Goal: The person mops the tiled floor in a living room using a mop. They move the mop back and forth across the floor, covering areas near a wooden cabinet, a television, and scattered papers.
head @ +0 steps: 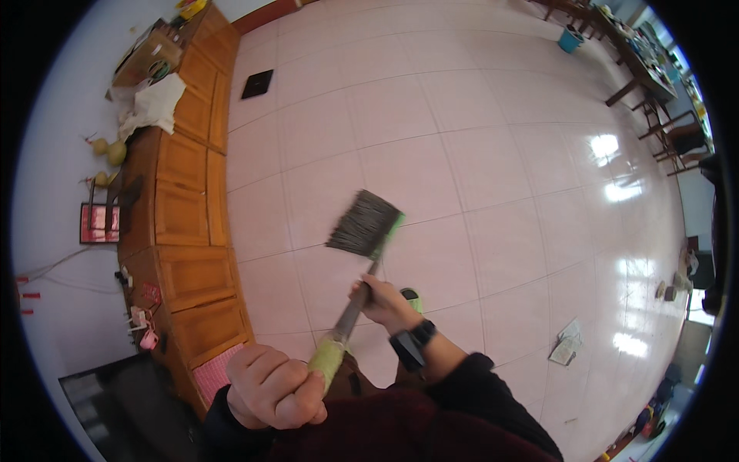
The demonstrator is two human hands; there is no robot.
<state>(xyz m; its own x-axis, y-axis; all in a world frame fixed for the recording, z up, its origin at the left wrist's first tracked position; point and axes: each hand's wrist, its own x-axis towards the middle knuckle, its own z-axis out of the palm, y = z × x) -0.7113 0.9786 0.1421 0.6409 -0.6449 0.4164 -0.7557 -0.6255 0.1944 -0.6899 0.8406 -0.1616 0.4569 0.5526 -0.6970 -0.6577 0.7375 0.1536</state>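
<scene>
A broom (366,224) with dark bristles and a green edge points away from me over the pink tiled floor (404,167). My left hand (280,384) is wrapped around the yellow-green upper end of its handle, close to my body. Lower down, my right hand (384,300) grips the dark part of the handle, near the head. The bristles look slightly blurred, and whether they touch the tiles I cannot tell. A black device is strapped at my right wrist. Part of a green and black shoe (411,299) shows behind that hand.
Wooden cabinets (187,213) line the wall on my left, with a cardboard box (147,60) and gourds (116,153) on top. A flat black object (257,84) lies on the floor ahead. Paper (566,343) lies at right. A blue bucket (570,39) stands near a table (626,49).
</scene>
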